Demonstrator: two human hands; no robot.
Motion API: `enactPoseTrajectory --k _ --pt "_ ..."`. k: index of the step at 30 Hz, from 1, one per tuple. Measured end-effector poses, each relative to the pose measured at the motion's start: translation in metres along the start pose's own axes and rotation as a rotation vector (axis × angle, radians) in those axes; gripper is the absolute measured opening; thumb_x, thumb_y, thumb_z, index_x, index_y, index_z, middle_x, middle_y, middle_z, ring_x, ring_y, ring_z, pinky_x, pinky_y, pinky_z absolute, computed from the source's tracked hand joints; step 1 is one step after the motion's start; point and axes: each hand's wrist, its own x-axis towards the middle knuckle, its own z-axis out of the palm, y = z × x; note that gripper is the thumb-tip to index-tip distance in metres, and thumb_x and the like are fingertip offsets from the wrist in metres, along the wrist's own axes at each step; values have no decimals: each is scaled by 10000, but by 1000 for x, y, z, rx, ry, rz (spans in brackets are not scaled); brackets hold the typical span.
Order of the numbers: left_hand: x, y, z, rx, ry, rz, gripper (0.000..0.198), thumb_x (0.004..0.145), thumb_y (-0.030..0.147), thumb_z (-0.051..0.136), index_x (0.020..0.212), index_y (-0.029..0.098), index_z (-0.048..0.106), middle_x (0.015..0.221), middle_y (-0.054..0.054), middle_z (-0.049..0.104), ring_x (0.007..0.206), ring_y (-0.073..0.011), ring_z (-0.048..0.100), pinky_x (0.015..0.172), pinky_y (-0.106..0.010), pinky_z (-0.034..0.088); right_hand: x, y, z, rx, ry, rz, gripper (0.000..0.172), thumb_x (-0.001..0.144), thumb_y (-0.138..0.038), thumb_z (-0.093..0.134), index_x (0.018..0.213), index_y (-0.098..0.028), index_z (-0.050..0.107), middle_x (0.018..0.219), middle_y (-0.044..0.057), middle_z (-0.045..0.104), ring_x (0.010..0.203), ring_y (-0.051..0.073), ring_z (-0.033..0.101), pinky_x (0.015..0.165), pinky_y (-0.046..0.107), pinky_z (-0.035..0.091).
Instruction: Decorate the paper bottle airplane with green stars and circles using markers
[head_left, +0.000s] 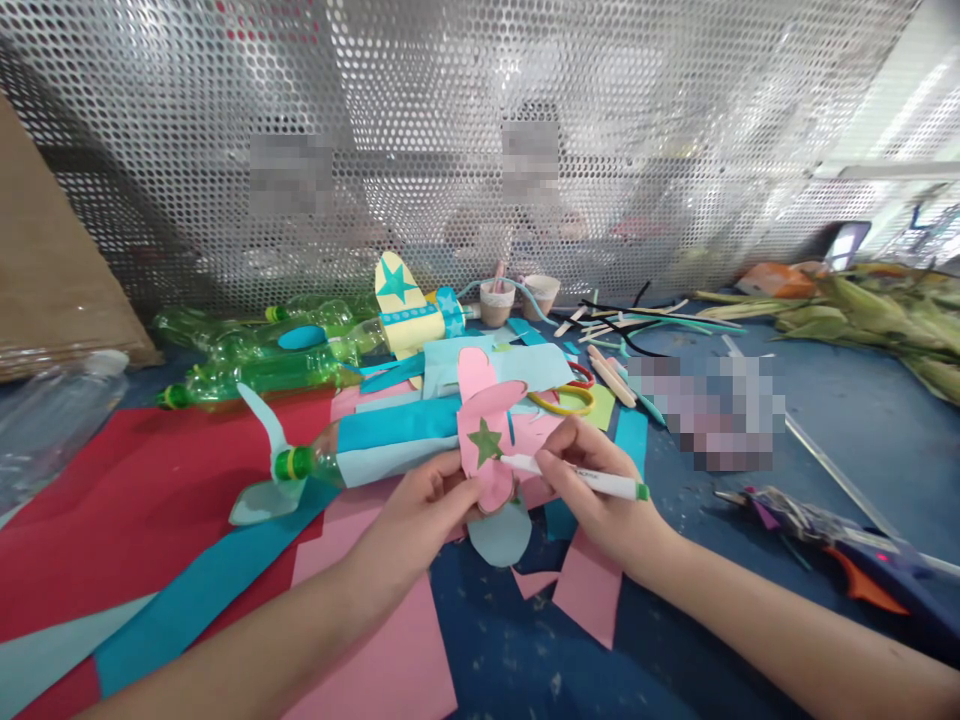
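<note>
In the middle of the head view lies a plastic bottle (326, 455) with a green cap, wrapped in blue and pale blue paper. Pink paper pieces (474, 400) stand at its right end, one bearing a green star (485, 441). My left hand (442, 495) is closed on the lower edge of that pink piece. My right hand (592, 485) grips a white marker (592, 478) with a green end, its tip at the star's right side. A pale blue rounded paper piece (501, 535) shows beneath the pink one.
Green bottles (255, 375) and a yellow paper-covered bottle (411, 325) lie behind. A glue gun (832, 545) rests at right, near a clear stick (844, 475). Red paper (172, 480) spreads at left. Two small pots (496, 303) stand by the perforated metal panel (420, 110).
</note>
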Motion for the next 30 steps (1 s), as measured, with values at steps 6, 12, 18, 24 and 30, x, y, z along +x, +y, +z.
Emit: enactPoseTrajectory --k 6,12,18,24,30 --pt "-2 1 0 -3 0 -1 330 764 428 681 1010 210 714 935 -48 743 950 -257 673 718 -299 485 0 1 1 9 5 21 200 885 -270 562 707 -224 485 597 -40 473 520 114 417 488 246 342" --pt "-3 1 1 -15 9 7 297 749 413 697 968 215 720 896 -42 746 940 -253 671 722 -297 491 0 0 1 8 17 18 213 878 -275 573 697 -223 475 590 -43 467 513 109 410 482 243 332" --pt "-4 1 1 -8 23 -4 280 761 407 683 960 213 720 922 -46 749 960 -257 673 738 -304 500 0 0 1 40 -19 19 206 893 -275 557 715 -222 471 593 -51 455 503 102 400 471 238 318" --pt "-3 1 1 0 26 12 274 749 406 691 946 217 718 893 -42 743 934 -261 673 728 -317 497 -1 1 1 54 -32 53 225 905 -316 562 723 -224 468 597 -48 464 495 104 402 461 239 325" --pt "-3 3 2 -18 34 -15 276 742 414 700 938 220 721 907 -37 751 968 -252 675 782 -319 503 -1 2 2 62 -40 45 220 909 -312 560 728 -223 471 604 -48 464 500 102 403 466 238 324"
